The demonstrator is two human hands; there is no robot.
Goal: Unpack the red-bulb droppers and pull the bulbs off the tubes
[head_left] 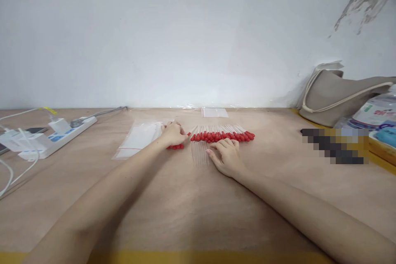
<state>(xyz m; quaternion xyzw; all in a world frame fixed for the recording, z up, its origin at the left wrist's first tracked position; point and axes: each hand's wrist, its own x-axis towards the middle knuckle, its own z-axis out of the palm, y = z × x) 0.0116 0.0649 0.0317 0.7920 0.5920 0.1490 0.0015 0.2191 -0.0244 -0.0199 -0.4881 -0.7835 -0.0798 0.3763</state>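
Tabletop (161,214) | clear bag (133,138), contents unclear, beside left hand (175,133) | right hand (228,159) by red-tipped sticks (216,136) | grips: can't tell

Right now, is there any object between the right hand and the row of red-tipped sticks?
Nothing visible: the right hand is at the near, red edge of the red-tipped sticks.

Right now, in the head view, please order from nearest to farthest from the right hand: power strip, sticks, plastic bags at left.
1. Sticks: just beyond the right hand.
2. Plastic bags: left, past the left hand.
3. Power strip: far left.
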